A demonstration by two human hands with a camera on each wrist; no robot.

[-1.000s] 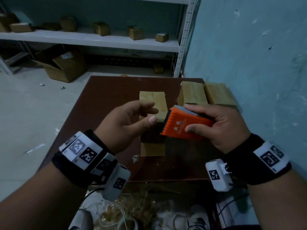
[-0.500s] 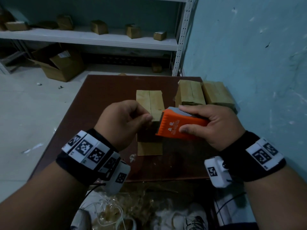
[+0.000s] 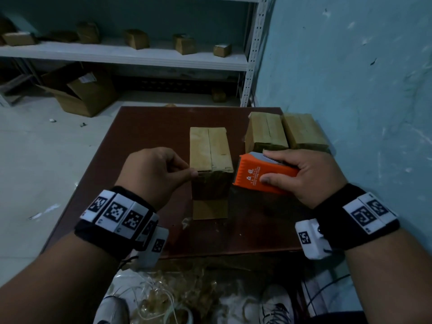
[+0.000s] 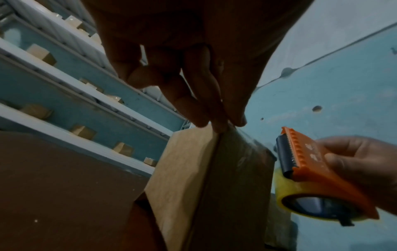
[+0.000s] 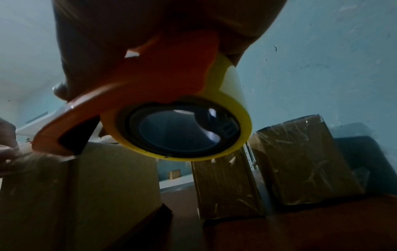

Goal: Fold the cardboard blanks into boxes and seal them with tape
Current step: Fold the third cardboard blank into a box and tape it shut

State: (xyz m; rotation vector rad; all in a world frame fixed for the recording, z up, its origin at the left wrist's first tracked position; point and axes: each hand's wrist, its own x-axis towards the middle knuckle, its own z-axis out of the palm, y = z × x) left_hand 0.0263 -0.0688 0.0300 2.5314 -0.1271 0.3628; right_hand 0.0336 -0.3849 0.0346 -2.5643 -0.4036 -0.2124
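Note:
A tall cardboard box stands in the middle of the brown table, with one flap lying flat toward me. My left hand pinches the clear tape end at the box's near left top corner; in the left wrist view the fingertips meet on that edge, and shiny tape runs across the near face. My right hand grips the orange tape dispenser just right of the box. Its yellowish roll shows in the right wrist view.
Two taped boxes stand at the table's back right, against the blue wall. A white shelf behind holds several small boxes. An open carton sits on the floor. Tape scraps lie below the table's near edge.
My left hand took the tape end at the dispenser and drew it left to the box's near left corner. Both hands have dropped lower against the box.

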